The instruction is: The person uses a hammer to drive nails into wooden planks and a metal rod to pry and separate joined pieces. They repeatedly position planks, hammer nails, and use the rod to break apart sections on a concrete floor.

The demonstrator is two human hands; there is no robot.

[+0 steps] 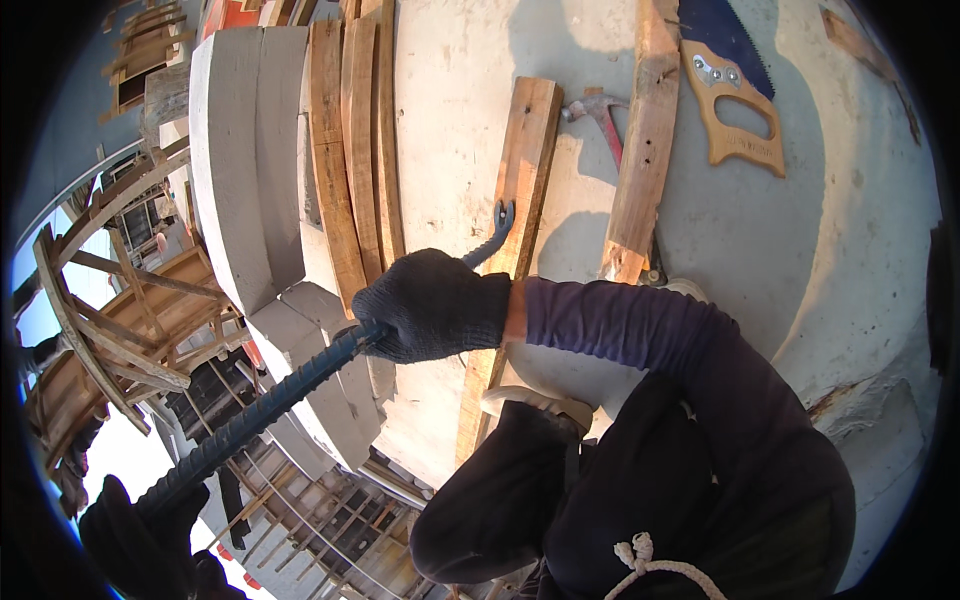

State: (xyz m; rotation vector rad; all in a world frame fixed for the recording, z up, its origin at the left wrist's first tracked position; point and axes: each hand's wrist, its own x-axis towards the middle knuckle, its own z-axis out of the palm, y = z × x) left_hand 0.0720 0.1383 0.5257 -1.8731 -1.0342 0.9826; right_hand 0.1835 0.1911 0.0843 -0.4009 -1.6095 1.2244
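Note:
A long ribbed steel pry bar [265, 412] runs from the lower left up to the middle of the view. My right hand [435, 305], in a dark knit glove, is closed round it near its curved end. At the lower left my left hand [145, 535], also gloved and in shadow, grips the other end. The bar's forked claw tip [503, 215] rests on a wooden plank [528, 125] that passes beneath my right wrist. Whether a nail sits in the claw is too small to tell. My knees are bent close to the plank.
A claw hammer [598, 108] lies between the plank and a second wooden beam [645, 140]. Right of that beam is a handsaw [735, 110] with a wooden handle. Several boards [345, 150] lie at left along a concrete ledge [240, 170], with wooden framing [110, 290] lower beyond it.

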